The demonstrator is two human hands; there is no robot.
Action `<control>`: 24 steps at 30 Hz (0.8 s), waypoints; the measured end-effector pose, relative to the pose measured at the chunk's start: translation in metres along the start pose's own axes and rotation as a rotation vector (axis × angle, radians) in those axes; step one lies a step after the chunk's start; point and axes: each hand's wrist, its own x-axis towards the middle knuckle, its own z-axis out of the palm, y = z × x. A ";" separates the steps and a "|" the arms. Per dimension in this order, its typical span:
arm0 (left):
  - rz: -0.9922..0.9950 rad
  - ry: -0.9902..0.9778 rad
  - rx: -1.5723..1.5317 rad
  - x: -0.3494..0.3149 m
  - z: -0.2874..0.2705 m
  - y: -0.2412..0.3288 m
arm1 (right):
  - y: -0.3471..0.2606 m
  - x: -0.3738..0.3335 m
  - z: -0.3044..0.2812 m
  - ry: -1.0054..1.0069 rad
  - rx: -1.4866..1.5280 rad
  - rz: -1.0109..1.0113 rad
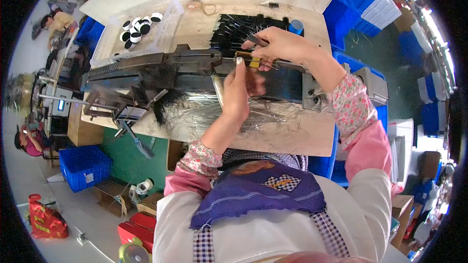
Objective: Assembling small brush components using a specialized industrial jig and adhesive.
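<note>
My right hand (282, 48) is closed at the machine, with a dark flat metal strip (258, 41) between its fingers. Just below those fingers sits a small yellow block (254, 62) on the long dark metal bench machine (195, 65). My left hand (236, 90) has its thumb raised against the block's left end; its other fingers are smeared by motion, so their grip is unclear. A metal lever (217, 89) stands beside my left wrist. Behind the hands lies a pile of thin wire brushes with black bristles (234, 29).
A clear plastic tray (178, 7) at the back left holds several black-and-white round pieces (136, 31). A blue cap (296, 26) stands beyond my right hand. Loose bristles and wires (219, 112) litter the wooden table (312, 131). Blue crates (85, 165) surround the bench.
</note>
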 end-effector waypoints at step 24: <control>0.235 -0.321 -0.863 -0.016 -0.004 0.010 | -0.007 -0.003 0.039 0.587 -0.764 -0.585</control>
